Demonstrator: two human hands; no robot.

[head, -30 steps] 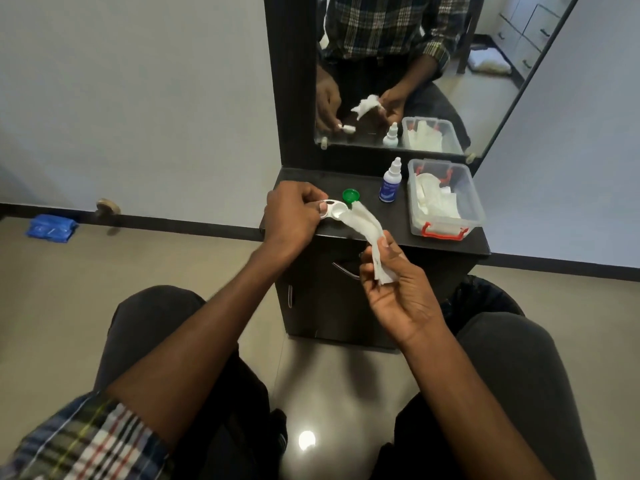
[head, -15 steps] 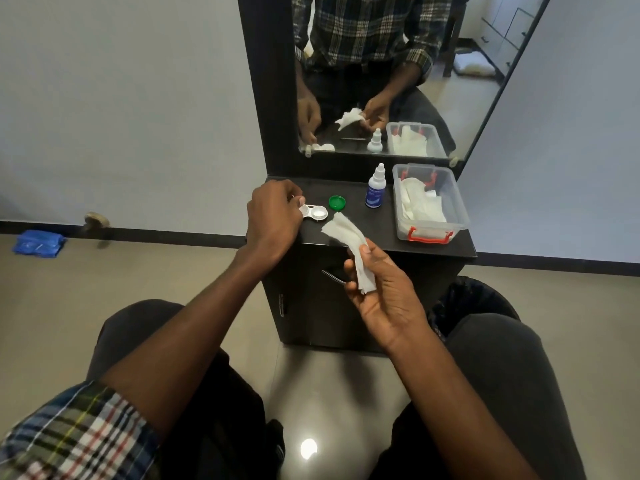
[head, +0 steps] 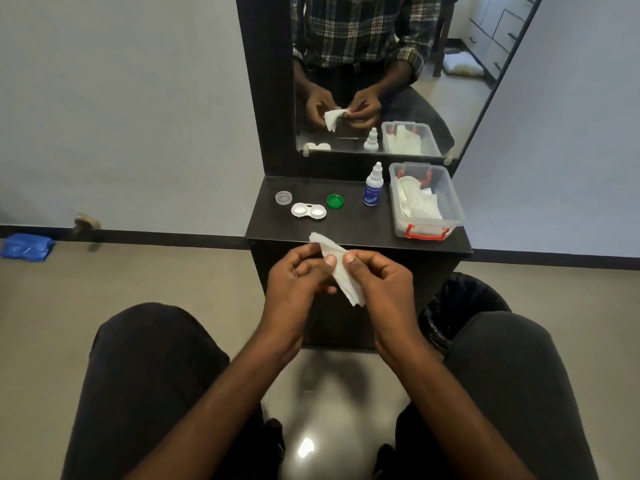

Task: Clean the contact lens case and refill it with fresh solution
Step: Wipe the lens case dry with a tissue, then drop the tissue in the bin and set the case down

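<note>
Pinching tissue (head: 341,271) between left hand (head: 298,282), right hand (head: 381,282); lens case (head: 308,211) lying left-right.

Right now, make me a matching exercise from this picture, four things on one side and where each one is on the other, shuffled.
Things:
1. tissue
2. lens case
3. green cap
4. solution bottle

Places:
A. on the cabinet top, just left of the clear plastic box
B. held between both hands
C. lying open between the two loose caps
D. between the case and the bottle

Pairs: 1-B, 2-C, 3-D, 4-A
</note>
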